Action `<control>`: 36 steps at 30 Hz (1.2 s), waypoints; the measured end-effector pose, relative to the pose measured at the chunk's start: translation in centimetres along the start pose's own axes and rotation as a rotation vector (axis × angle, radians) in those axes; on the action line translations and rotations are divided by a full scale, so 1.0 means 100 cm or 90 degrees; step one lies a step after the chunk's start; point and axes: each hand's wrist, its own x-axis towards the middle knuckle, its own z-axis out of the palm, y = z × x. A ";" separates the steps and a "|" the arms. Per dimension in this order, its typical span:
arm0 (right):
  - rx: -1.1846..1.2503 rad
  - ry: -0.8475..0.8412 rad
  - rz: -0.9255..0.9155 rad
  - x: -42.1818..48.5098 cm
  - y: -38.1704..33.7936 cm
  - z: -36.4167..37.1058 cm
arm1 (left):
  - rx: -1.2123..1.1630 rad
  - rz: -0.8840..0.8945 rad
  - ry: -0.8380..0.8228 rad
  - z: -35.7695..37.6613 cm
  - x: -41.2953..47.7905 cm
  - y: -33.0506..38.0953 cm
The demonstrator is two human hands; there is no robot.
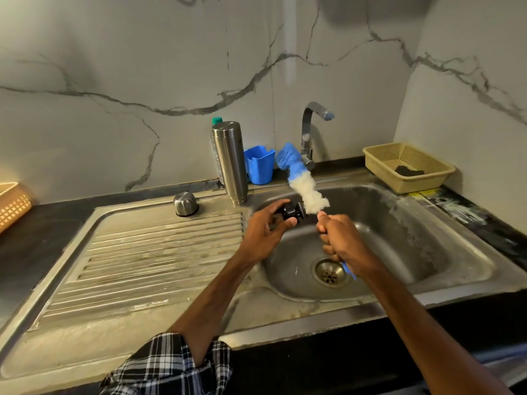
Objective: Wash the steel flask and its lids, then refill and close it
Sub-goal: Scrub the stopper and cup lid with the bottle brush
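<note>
The steel flask (230, 162) stands upside down on the sink's back rim, left of the basin. Its steel cap (186, 204) sits on the draining board (159, 258). My left hand (263, 232) holds the small black inner lid (292, 211) over the basin's left edge. My right hand (339, 238) grips the blue handle of a bottle brush (302, 181). The brush's white and blue bristles point up and away, and the white part touches the black lid.
The tap (310, 135) rises behind the sink basin (399, 238), with no water running. A blue cup (260, 164) and a plastic bottle (216, 149) stand by the flask. A beige basket (407, 166) sits at the back right, another basket (12, 205) at the far left.
</note>
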 end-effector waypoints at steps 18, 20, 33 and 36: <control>0.047 -0.045 0.047 0.002 0.011 0.004 | -0.103 -0.007 -0.034 -0.011 0.003 -0.001; 0.051 -0.027 0.059 0.004 0.011 0.003 | -0.091 0.008 -0.062 -0.008 0.002 0.002; 0.007 -0.013 0.034 -0.006 0.018 0.010 | -0.054 -0.010 -0.019 -0.008 0.004 -0.006; 0.001 0.014 0.042 -0.001 0.015 0.009 | -0.064 -0.004 -0.060 -0.003 0.002 0.001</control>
